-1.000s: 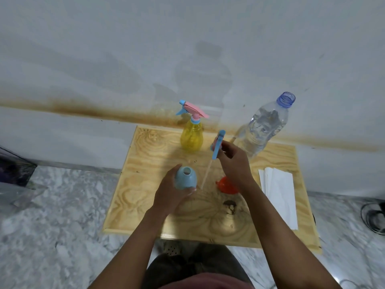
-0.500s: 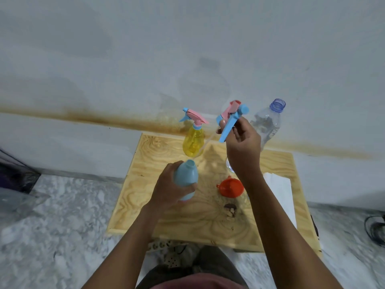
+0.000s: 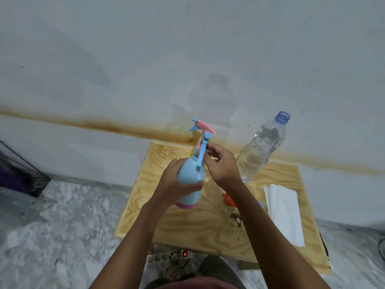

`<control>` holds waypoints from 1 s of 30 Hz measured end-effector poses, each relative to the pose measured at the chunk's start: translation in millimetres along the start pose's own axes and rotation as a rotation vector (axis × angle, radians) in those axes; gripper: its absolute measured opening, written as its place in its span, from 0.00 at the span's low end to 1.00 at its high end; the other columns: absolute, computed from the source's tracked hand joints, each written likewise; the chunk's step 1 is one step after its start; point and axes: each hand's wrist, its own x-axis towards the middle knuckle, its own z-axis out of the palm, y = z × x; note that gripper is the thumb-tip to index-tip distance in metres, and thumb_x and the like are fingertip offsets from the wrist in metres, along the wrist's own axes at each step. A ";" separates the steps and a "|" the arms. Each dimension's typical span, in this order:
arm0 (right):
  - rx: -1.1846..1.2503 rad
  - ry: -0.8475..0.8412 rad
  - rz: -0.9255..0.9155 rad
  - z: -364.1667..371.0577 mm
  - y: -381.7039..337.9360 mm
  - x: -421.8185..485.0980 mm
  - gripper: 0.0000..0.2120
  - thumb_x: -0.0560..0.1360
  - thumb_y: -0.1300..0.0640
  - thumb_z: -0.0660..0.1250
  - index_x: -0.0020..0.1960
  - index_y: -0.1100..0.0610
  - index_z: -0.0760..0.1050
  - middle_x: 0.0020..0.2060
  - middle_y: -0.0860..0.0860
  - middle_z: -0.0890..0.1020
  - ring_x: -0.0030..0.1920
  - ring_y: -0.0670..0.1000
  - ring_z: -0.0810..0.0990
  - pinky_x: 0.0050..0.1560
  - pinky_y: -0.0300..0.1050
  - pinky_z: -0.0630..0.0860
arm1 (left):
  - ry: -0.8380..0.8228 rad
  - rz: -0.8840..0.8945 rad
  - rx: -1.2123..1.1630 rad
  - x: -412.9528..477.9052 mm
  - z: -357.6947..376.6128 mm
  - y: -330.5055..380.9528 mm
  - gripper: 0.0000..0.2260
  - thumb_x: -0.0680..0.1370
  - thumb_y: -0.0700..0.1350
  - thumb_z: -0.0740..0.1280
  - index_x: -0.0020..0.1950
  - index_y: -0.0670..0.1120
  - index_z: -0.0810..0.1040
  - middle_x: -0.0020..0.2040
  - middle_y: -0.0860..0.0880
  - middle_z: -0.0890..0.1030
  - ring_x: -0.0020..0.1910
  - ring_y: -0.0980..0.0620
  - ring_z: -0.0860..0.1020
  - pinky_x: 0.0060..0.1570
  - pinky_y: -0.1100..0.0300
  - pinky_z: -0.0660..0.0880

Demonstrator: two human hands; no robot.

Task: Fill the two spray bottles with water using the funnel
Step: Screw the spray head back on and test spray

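"Head view, looking down over two bare forearms: what do the hands hold?"

"The left hand (image 3: 173, 184) has its fingers curled round the body of a pale blue spray bottle (image 3: 190, 176) with a pink base, held tilted above the middle of a plywood board (image 3: 166, 224). Whether the base touches the wood, I cannot tell."

"And the right hand?"

"The right hand (image 3: 224, 165) is at the bottle's neck. Thumb and fingertips pinch the collar of a blue-and-pink spray head (image 3: 201, 152) that sits at the bottle's mouth, its blue trigger hanging down along the bottle's shoulder. Whether the head is screwed tight cannot be made out."

"Where are the second spray bottle and the funnel?"

"The yellow spray bottle (image 3: 203, 126) stands at the board's far edge, just behind the hands; only its blue-and-pink top and slivers of yellow show. The orange funnel (image 3: 228, 200) lies on the board to the right of the blue bottle, half hidden under the right forearm."

"Anything else?"

"A clear plastic water bottle (image 3: 261, 149), its mouth open, stands at the board's far right, near the right hand but apart from it. A stack of white paper napkins (image 3: 286, 213) lies along the right edge. A white power strip (image 3: 166, 257) with a lit red switch lies on the marble floor (image 3: 73, 226) at the board's near edge — and a pale wall (image 3: 125, 59) with a brown stain line rises behind."
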 end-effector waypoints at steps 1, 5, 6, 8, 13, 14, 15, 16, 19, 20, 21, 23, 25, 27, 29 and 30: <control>-0.005 -0.004 0.004 1.0 0.9 -0.8 0.12 0.77 0.63 0.69 0.51 0.46 0.81 0.45 0.41 0.85 0.52 0.48 0.83 0.51 0.36 0.78 | -0.003 0.001 -0.019 0.0 -0.7 2.7 0.24 0.58 0.57 0.76 0.52 0.66 0.75 0.53 0.51 0.78 0.51 0.53 0.79 0.48 0.53 0.81; -0.005 -0.008 0.016 1.3 0.1 -1.6 0.13 0.78 0.63 0.69 0.51 0.44 0.81 0.44 0.37 0.85 0.50 0.43 0.82 0.50 0.34 0.77 | -0.024 -0.001 -0.044 0.6 -1.9 8.8 0.23 0.59 0.55 0.76 0.52 0.66 0.75 0.53 0.51 0.78 0.51 0.52 0.79 0.47 0.52 0.82; -0.006 -0.008 0.020 1.1 0.5 -1.6 0.12 0.78 0.62 0.69 0.52 0.45 0.81 0.45 0.39 0.85 0.51 0.44 0.82 0.49 0.34 0.77 | -0.024 -0.004 -0.047 0.8 -2.1 9.6 0.23 0.59 0.55 0.76 0.51 0.66 0.75 0.53 0.51 0.78 0.52 0.52 0.79 0.48 0.52 0.82; -0.017 -0.006 0.028 -0.2 1.9 -2.0 0.10 0.78 0.61 0.70 0.57 0.50 0.82 0.49 0.44 0.85 0.52 0.46 0.82 0.48 0.34 0.78 | -0.025 -0.010 -0.052 2.7 -2.6 11.4 0.23 0.59 0.55 0.77 0.52 0.66 0.76 0.53 0.51 0.78 0.52 0.52 0.79 0.48 0.52 0.81; -0.019 0.040 0.036 -0.4 1.9 -3.2 0.09 0.77 0.59 0.71 0.56 0.52 0.81 0.48 0.45 0.84 0.50 0.44 0.81 0.48 0.38 0.79 | -0.034 -0.014 -0.048 6.5 -3.0 12.5 0.23 0.61 0.52 0.78 0.52 0.65 0.75 0.54 0.52 0.78 0.52 0.53 0.79 0.49 0.53 0.81; -0.010 0.055 0.048 0.3 1.2 -3.2 0.07 0.76 0.58 0.72 0.53 0.50 0.80 0.47 0.44 0.84 0.49 0.44 0.81 0.49 0.40 0.80 | -0.035 -0.030 -0.052 7.3 -2.3 12.0 0.23 0.61 0.52 0.79 0.52 0.64 0.76 0.53 0.51 0.78 0.52 0.52 0.80 0.48 0.53 0.81; 0.001 0.062 0.064 1.1 0.0 -3.1 0.07 0.75 0.56 0.73 0.51 0.48 0.79 0.47 0.44 0.84 0.50 0.45 0.82 0.50 0.43 0.80 | -0.037 -0.052 -0.061 7.8 -1.9 12.0 0.24 0.61 0.53 0.79 0.53 0.62 0.76 0.53 0.50 0.79 0.51 0.52 0.81 0.48 0.52 0.82; 0.017 0.059 0.079 2.0 -0.2 -2.5 0.07 0.74 0.55 0.74 0.50 0.49 0.79 0.47 0.45 0.84 0.51 0.46 0.82 0.51 0.46 0.80 | -0.042 -0.076 -0.075 8.5 -1.8 11.6 0.25 0.60 0.53 0.80 0.55 0.59 0.77 0.53 0.49 0.80 0.51 0.51 0.82 0.47 0.51 0.83; 0.174 0.031 0.117 1.9 -5.2 -1.9 0.04 0.76 0.60 0.71 0.48 0.55 0.76 0.42 0.45 0.84 0.45 0.43 0.83 0.46 0.40 0.79 | -0.070 -0.081 -0.118 10.2 -2.8 14.5 0.28 0.59 0.54 0.79 0.57 0.53 0.79 0.51 0.51 0.83 0.48 0.53 0.84 0.42 0.58 0.81; 0.217 0.021 0.125 1.2 -7.5 -1.8 0.03 0.78 0.62 0.68 0.47 0.56 0.75 0.39 0.44 0.84 0.41 0.41 0.82 0.43 0.37 0.78 | -0.074 -0.065 -0.126 10.5 -3.3 17.0 0.25 0.60 0.52 0.79 0.55 0.54 0.79 0.50 0.52 0.84 0.47 0.54 0.83 0.41 0.61 0.79; 0.239 0.015 0.130 -0.1 -9.2 -1.8 0.04 0.79 0.64 0.67 0.47 0.57 0.75 0.36 0.43 0.84 0.39 0.40 0.82 0.42 0.35 0.77 | -0.077 -0.051 -0.133 10.6 -3.8 19.6 0.23 0.60 0.50 0.79 0.54 0.55 0.80 0.50 0.52 0.84 0.46 0.55 0.83 0.41 0.62 0.78; 0.263 0.015 0.133 -1.3 -10.7 -1.5 0.03 0.79 0.64 0.67 0.47 0.57 0.75 0.37 0.44 0.84 0.40 0.41 0.82 0.42 0.35 0.77 | -0.066 -0.027 -0.129 10.8 -4.2 22.5 0.23 0.61 0.51 0.79 0.54 0.56 0.80 0.50 0.53 0.83 0.47 0.55 0.82 0.42 0.63 0.77; 0.284 0.043 0.140 0.6 -10.7 -0.4 0.04 0.76 0.61 0.70 0.50 0.56 0.76 0.43 0.49 0.85 0.44 0.45 0.83 0.45 0.38 0.78 | -0.042 -0.015 -0.112 11.0 -4.7 22.6 0.25 0.60 0.54 0.78 0.56 0.56 0.79 0.53 0.52 0.81 0.49 0.55 0.81 0.43 0.63 0.77; 0.250 0.065 0.153 3.3 -11.9 -0.4 0.11 0.74 0.58 0.74 0.54 0.55 0.78 0.48 0.53 0.84 0.48 0.48 0.82 0.48 0.41 0.80 | -0.035 -0.004 -0.111 11.6 -4.1 22.6 0.27 0.60 0.55 0.78 0.58 0.56 0.79 0.54 0.52 0.80 0.51 0.54 0.81 0.44 0.61 0.78; 0.192 0.066 0.136 4.7 -13.7 -1.1 0.14 0.74 0.56 0.75 0.57 0.57 0.79 0.49 0.52 0.84 0.47 0.46 0.82 0.46 0.40 0.80 | -0.048 0.013 -0.113 11.5 -2.6 23.0 0.28 0.60 0.55 0.77 0.59 0.55 0.79 0.54 0.51 0.80 0.51 0.54 0.80 0.44 0.59 0.79; 0.176 0.055 0.130 5.1 -14.7 -1.5 0.12 0.75 0.56 0.73 0.57 0.57 0.80 0.48 0.52 0.84 0.46 0.45 0.82 0.45 0.39 0.80 | -0.051 0.017 -0.115 11.4 -1.7 23.3 0.29 0.60 0.55 0.77 0.60 0.55 0.78 0.54 0.51 0.80 0.52 0.54 0.80 0.44 0.59 0.80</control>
